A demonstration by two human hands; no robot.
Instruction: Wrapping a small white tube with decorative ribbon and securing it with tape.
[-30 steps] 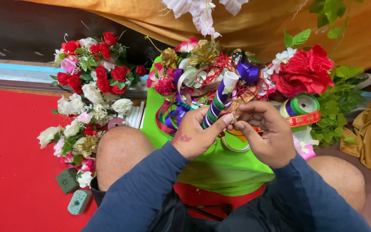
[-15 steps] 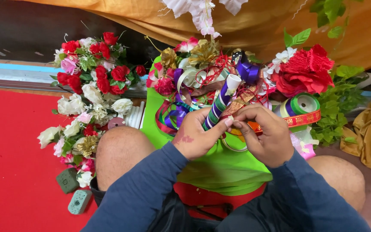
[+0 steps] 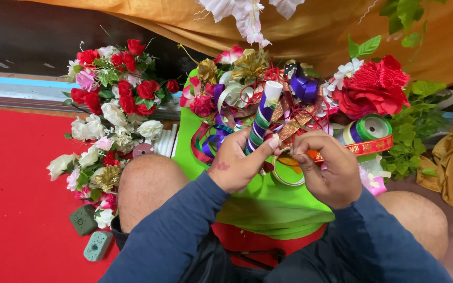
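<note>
Striped stick [image 3: 261, 121], wound in green, purple and white bands with a white tip, stands tilted at the centre of the frame, its lower end closed inside the left hand [image 3: 237, 165]. Fingers of that hand are curled tight around the stick, thumb laid along it. The right hand [image 3: 327, 170], just right of centre, touches the left at the fingertips; its thumb and forefinger are pinched narrow on the end of a red ribbon [image 3: 365, 148] with gold marks, which runs right toward the spools. Below the two hands lies a ring of tape [image 3: 288, 175] on a bright green cloth [image 3: 268, 202] that covers the lap between the bare knees. Behind the stick, upper centre, sits a heap of curled ribbons and bows [image 3: 247, 86] in purple, gold, red and white. To the right of it a green ribbon spool [image 3: 371, 127] rests beside a large red fabric flower [image 3: 373, 86], with green leaves [image 3: 412, 131] at the right edge. In the left half of the frame a spread of artificial red, white and pink roses [image 3: 111, 110] lies over the edge of a red carpet [image 3: 11, 199]. Two grey-green foam blocks [image 3: 91, 233] lie on the carpet at lower left. Orange cloth [image 3: 300, 26] hangs across the top edge.
</note>
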